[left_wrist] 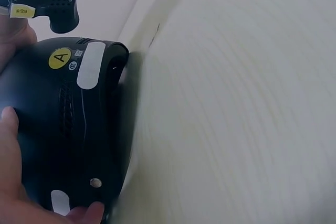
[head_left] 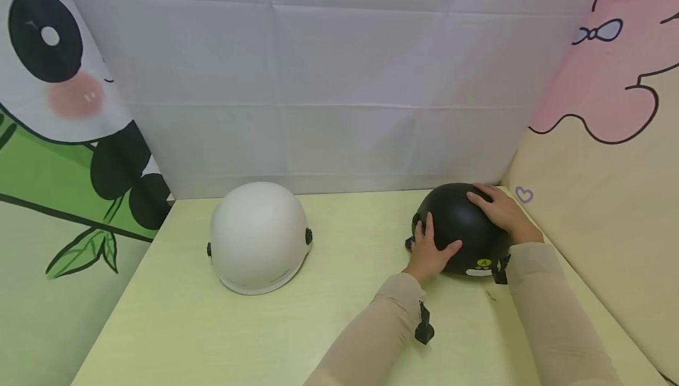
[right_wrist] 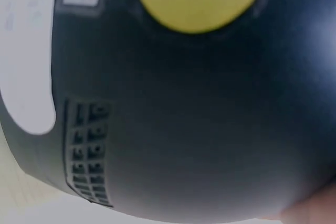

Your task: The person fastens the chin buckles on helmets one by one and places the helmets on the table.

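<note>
A black helmet [head_left: 451, 221] rests dome up at the right of the table, close to the back edge. My left hand [head_left: 428, 257] lies against its left side, fingers spread and thumb on the shell. Over the top right of the dome rests my right hand [head_left: 500, 214], its fingers laid along the surface. In the left wrist view the helmet's rim shows a yellow round sticker [left_wrist: 60, 58] and a white patch. The right wrist view is filled by the black shell [right_wrist: 199, 114]; only a blurred bit of hand shows at its lower right corner.
A white helmet [head_left: 260, 236] stands dome up on the left part of the pale yellow table [head_left: 254, 339]. Behind hangs a white cloth wall [head_left: 339, 97], and a cartoon-printed wall [head_left: 599, 197] rises close on the right. A black wrist camera [head_left: 424, 327] sits at the left sleeve.
</note>
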`<state>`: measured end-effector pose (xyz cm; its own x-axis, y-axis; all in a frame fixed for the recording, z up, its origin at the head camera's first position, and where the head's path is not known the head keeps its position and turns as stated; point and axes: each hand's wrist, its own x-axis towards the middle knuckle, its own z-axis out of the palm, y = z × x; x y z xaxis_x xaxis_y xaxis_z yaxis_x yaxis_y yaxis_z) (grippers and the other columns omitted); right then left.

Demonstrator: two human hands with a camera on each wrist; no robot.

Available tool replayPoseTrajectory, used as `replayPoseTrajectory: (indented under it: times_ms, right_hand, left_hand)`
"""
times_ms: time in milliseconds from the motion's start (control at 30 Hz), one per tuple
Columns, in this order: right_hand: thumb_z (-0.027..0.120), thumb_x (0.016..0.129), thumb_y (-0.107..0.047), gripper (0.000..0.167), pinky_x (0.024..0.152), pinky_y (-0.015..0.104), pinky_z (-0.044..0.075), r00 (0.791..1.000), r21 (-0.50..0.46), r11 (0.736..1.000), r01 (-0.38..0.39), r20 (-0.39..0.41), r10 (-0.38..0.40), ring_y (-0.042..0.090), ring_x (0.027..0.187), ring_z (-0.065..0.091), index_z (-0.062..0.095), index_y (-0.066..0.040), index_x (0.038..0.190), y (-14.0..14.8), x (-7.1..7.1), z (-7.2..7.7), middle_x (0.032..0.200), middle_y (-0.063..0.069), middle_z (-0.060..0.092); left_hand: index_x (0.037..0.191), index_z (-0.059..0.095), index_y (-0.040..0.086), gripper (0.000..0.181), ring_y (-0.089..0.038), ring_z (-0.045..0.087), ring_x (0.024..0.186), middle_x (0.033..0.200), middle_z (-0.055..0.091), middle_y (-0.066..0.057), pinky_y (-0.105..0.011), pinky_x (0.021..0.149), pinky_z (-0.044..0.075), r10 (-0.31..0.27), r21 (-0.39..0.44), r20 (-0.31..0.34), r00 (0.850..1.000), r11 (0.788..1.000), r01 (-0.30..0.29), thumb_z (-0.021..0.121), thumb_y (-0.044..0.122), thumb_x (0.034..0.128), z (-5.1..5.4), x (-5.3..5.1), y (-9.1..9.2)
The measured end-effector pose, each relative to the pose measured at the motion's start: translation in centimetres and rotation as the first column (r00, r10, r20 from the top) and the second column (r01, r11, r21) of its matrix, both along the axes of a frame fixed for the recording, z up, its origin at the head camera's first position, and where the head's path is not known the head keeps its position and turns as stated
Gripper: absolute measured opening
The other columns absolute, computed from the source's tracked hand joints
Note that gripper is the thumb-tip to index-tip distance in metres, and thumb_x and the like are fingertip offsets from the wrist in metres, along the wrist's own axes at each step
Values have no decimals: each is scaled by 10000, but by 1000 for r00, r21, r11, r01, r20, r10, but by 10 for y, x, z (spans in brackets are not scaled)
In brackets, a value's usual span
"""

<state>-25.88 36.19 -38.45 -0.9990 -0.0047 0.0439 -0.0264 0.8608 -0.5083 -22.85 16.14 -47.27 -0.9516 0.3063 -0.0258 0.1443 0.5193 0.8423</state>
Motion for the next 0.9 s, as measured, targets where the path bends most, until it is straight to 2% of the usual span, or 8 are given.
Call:
replayPoseTrajectory:
  times_ms: [333, 500, 633, 733, 900]
  right_hand:
    - [399, 1014, -513, 726, 1029, 685, 165, 1000, -15, 1000, -13, -11, 13, 547, 1347, 190, 294, 11, 1505, 1, 0, 0, 1490, 362, 217]
    - [388, 1017, -508, 724, 1027, 686, 163, 1000, -11, 1000, -25, -9, 25, 555, 1344, 184, 284, 15, 1506, 5, 1, 0, 1487, 364, 218]
    - [375, 1023, -496, 715, 1025, 688, 162, 999, 6, 999, -34, -26, 35, 565, 1337, 187, 267, 18, 1509, 5, 4, 3, 1484, 369, 220]
    - [374, 1024, -495, 716, 1023, 691, 163, 998, 11, 999, -34, -56, 35, 564, 1336, 196, 254, 11, 1516, 2, 5, 8, 1486, 366, 226]
    - [363, 1017, -528, 735, 1017, 691, 178, 997, -3, 1000, 4, -76, -4, 560, 1333, 216, 238, -18, 1531, -10, 9, 18, 1491, 353, 236]
  left_hand:
    - [1578, 22, 308, 935, -528, 272, 1337, 1596, 101, -111, -610, 1013, 323, 6, 10, -7, 1000, 1000, -6, 568, 630, 891, -3, 2, 2]
    - [1577, 25, 320, 905, -506, 282, 1342, 1593, 110, -95, -575, 1009, 353, -22, -24, -24, 999, 999, 22, 559, 611, 907, -4, 4, -2]
    - [1577, 29, 320, 874, -469, 293, 1343, 1585, 124, -101, -529, 989, 393, -54, -65, -44, 998, 997, 51, 535, 603, 923, -1, 7, -10]
    - [1579, 45, 314, 867, -409, 323, 1325, 1580, 138, -101, -497, 972, 414, -56, -71, -60, 997, 996, 51, 538, 598, 925, 2, 9, -17]
    - [1581, 75, 292, 853, -317, 359, 1283, 1553, 198, -81, -459, 961, 425, -59, -86, -86, 995, 995, 52, 535, 593, 929, 7, 10, -28]
